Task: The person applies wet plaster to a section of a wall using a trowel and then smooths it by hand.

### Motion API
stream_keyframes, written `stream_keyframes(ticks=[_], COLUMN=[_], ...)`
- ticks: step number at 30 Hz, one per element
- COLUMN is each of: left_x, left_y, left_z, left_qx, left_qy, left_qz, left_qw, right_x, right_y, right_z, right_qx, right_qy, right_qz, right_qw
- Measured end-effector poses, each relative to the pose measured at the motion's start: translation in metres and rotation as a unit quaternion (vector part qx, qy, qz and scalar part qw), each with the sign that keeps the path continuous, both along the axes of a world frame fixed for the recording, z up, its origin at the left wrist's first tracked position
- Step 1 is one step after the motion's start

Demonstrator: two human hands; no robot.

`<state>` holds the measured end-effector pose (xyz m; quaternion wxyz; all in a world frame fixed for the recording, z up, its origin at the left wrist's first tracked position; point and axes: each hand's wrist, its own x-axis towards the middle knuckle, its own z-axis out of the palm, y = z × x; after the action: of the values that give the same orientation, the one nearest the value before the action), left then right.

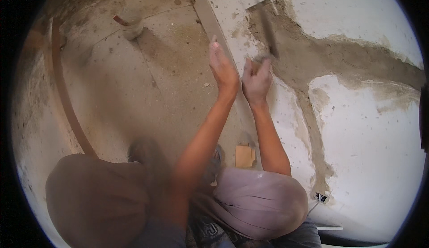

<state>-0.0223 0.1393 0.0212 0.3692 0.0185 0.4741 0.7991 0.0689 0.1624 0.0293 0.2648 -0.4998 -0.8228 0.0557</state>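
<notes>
My left hand (223, 69) is raised beside the skirting strip (205, 15) at the foot of a white wall (353, 122), with its fingers stretched out and slightly bent. Just right of it, my right hand (257, 80) grips the handle of a trowel (270, 35), whose long blade lies against a band of wet-looking grey-brown plaster (330, 60). The plaster branches across the wall and runs down in a narrow strip toward an open socket box (321, 197) with wires.
A dusty floor (152, 87) spreads to my left, with a pale round object holding a red-brown piece (133, 28) and a long brown strip (62, 87). A tan square piece (245, 155) lies below my hands. My bent knees (254, 201) fill the lower edge.
</notes>
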Motion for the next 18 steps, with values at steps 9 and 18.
stream_keyframes(ticks=[9, 18], left_x=[0.004, -0.002], left_y=[0.008, 0.018], left_z=[-0.010, -0.020], left_qx=[-0.018, 0.032], left_qy=[-0.013, -0.003], left_qz=[0.002, -0.004], left_qw=[1.000, 0.999], right_x=[-0.013, -0.019], right_y=[0.011, 0.010], right_z=[0.002, 0.009], right_qx=[-0.054, -0.069], right_qy=[-0.059, -0.042], right_qz=[-0.039, -0.027], right_qw=[0.996, 0.996])
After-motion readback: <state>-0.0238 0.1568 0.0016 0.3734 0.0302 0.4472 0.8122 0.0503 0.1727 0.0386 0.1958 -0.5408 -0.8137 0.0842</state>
